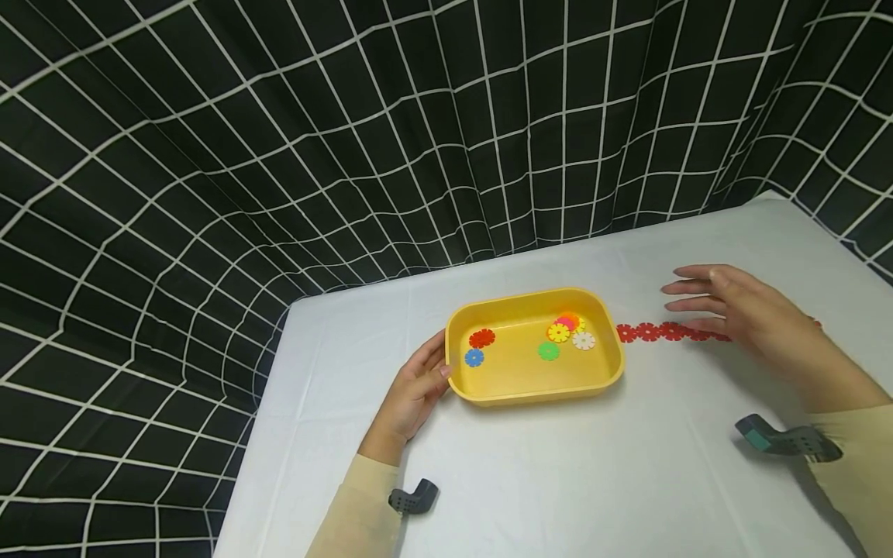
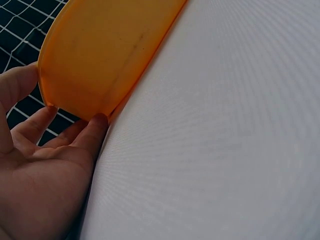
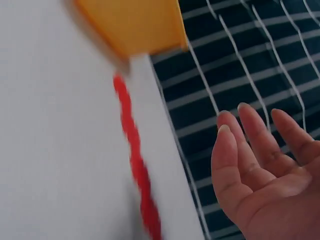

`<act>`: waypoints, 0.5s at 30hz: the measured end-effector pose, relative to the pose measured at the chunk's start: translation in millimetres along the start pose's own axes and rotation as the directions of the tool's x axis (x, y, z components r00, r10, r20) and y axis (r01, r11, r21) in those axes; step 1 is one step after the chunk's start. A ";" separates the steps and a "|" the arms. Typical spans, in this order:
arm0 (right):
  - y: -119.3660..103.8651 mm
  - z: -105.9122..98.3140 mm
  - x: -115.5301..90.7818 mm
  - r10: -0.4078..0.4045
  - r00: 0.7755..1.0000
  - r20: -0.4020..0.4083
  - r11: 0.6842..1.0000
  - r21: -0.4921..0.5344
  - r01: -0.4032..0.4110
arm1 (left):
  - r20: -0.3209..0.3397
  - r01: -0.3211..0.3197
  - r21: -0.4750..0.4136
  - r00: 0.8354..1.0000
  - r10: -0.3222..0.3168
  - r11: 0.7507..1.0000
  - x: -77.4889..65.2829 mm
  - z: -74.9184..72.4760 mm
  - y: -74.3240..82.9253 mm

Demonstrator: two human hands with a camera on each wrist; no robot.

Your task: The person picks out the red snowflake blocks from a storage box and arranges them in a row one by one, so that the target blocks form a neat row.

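A yellow plastic tray (image 1: 530, 380) stands on the white table, holding a few loose flower-shaped discs. My left hand (image 1: 416, 387) grips its left end, thumb at the rim and fingertips against the outer wall, as the left wrist view shows on the tray wall (image 2: 107, 55). Inside lie a red disc (image 1: 482, 338), a blue one (image 1: 474, 357), a green one (image 1: 548, 351), a white one (image 1: 583, 340) and a yellow-pink-orange cluster (image 1: 560, 332). Over a row of red discs (image 1: 648, 332) hovers my right hand (image 1: 749, 314), fingers spread slightly and holding nothing.
The red row runs rightward from the tray's right end and passes behind the right hand. A dark curtain with a white grid (image 1: 418, 139) hangs beyond the table (image 1: 530, 480). Dark devices (image 1: 414, 497) are worn near both wrists.
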State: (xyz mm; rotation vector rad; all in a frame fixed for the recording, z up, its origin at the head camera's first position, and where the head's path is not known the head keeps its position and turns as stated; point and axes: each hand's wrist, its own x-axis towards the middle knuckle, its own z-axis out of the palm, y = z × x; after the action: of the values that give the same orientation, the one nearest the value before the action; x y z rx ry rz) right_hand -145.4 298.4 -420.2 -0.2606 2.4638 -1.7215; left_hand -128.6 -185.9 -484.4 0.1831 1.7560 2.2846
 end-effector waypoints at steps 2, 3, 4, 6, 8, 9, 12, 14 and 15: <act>-9.7 12.1 3.9 -0.021 0.999 0.029 0.999 0.039 0.020 | 0.003 -0.001 0.000 1.000 0.001 1.000 0.1 -0.1 -0.3; -14.8 18.2 6.0 -0.035 0.998 0.045 0.998 0.057 0.032 | 0.004 -0.001 -0.001 1.000 0.001 1.000 0.2 -0.1 -0.4; -19.7 24.5 8.0 -0.042 0.997 0.057 0.997 0.070 0.038 | 0.004 0.000 -0.001 1.000 0.000 1.000 0.3 -0.2 -0.5; -29.9 36.9 11.9 -0.053 0.995 0.087 0.995 0.091 0.045 | 0.003 0.002 0.001 1.000 -0.002 1.000 0.5 -0.3 -0.7; -39.2 48.9 15.9 -0.063 0.991 0.119 0.993 0.107 0.050 | 0.001 0.005 0.002 1.000 -0.005 1.000 0.7 -0.5 -0.7; -43.5 54.4 17.9 -0.067 0.989 0.135 0.993 0.110 0.052 | 0.000 0.005 0.004 1.000 -0.005 1.000 0.8 -0.6 -0.8; -54.7 70.8 25.3 -0.076 0.981 0.180 0.991 0.119 0.055 | 0.000 0.007 0.005 1.000 -0.007 1.000 1.2 -0.8 -0.7; -61.2 81.1 31.3 -0.072 0.977 0.199 0.991 0.123 0.048 | 0.001 0.006 0.007 1.000 -0.006 1.000 1.5 -1.0 -0.7; -64.1 85.9 34.4 -0.071 0.976 0.208 0.991 0.122 0.046 | 0.002 0.006 0.006 1.000 -0.006 1.000 1.7 -1.0 -0.6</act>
State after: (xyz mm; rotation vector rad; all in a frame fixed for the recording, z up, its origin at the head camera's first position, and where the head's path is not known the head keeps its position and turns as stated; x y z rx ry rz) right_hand -157.4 190.8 -389.7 -0.4823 2.2174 -1.7521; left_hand -130.4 -186.3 -485.4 0.1814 1.7600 2.2745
